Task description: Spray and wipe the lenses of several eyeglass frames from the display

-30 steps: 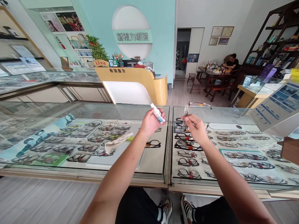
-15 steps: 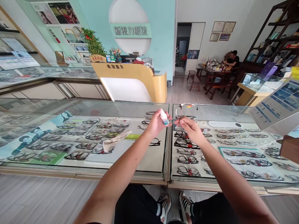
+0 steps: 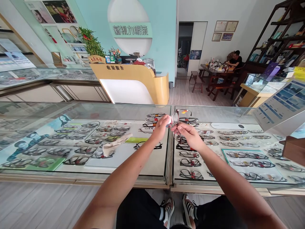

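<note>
In the head view, the left grip point(image 3: 161, 128) is closed around a small white bottle point(image 3: 169, 120), mostly hidden by the fingers, while the right grip point(image 3: 188, 133) pinches a pair of eyeglasses point(image 3: 175, 118) by the rim, raised over the glass counter point(image 3: 152, 174). The bottle's end is so near the upper lens that a small unsteadiness could knock or smear it; the fingertip pinch could also let the eyeglasses twist or drop onto the glass.

The head camera looks forward — and down (over glass counters point(image 3: 156, 163)).
</note>
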The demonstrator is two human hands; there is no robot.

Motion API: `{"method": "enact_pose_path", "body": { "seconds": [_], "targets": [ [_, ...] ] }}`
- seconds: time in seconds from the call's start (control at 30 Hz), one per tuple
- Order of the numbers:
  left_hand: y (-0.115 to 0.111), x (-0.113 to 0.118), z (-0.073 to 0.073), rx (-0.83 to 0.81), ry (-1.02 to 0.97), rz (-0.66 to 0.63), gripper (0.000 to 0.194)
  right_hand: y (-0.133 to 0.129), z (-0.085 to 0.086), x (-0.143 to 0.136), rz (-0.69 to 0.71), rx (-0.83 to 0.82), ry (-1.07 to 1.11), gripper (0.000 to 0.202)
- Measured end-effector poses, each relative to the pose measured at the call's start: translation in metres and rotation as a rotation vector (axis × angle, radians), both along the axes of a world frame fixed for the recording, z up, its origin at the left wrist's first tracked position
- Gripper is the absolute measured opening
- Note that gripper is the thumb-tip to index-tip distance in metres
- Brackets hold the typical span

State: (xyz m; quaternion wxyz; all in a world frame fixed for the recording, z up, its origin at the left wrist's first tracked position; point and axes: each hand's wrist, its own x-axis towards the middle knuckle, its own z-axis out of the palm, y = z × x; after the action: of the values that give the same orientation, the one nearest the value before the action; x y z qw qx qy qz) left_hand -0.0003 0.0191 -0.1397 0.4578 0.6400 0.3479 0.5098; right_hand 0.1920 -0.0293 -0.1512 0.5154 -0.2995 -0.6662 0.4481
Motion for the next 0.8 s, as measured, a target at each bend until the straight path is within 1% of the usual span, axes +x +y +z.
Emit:
{"method": "enact_pose_path", "body": {
  "seconds": [0.07,0.17,0.27,0.4,0.53,0.67,0.73,0.8],
  "targets": [
    [-0.002,0.0,0.001,0.0,-0.001,-0.008,0.046,0.0,0.001,0.0,-0.001,-0.014,0.018,0.054],
    [-0.004,0.0,0.002,0.027,0.055,0.025,0.047,0.0,0.004,0.001,-0.021,-0.038,0.051,0.055],
    [-0.004,-0.001,-0.001,0.085,0.128,0.036,0.044,0.002,0.007,0.003,-0.06,-0.059,0.119,0.054],
    [-0.004,0.0,-0.006,0.125,0.219,0.002,0.042,0.005,0.008,0.005,-0.118,-0.092,0.217,0.05],
    [-0.007,0.003,-0.005,0.174,0.294,-0.01,0.04,0.007,0.007,0.006,-0.15,-0.098,0.212,0.052],
    [-0.007,-0.001,-0.001,0.16,0.263,-0.051,0.04,0.008,0.006,0.009,-0.167,-0.093,0.177,0.055],
    [-0.001,-0.01,0.001,0.12,0.236,-0.021,0.042,0.008,0.006,0.01,-0.177,-0.102,0.159,0.056],
    [0.012,-0.024,0.003,0.078,0.2,0.087,0.044,0.009,0.006,0.012,-0.19,-0.107,0.149,0.056]
  ]
}}
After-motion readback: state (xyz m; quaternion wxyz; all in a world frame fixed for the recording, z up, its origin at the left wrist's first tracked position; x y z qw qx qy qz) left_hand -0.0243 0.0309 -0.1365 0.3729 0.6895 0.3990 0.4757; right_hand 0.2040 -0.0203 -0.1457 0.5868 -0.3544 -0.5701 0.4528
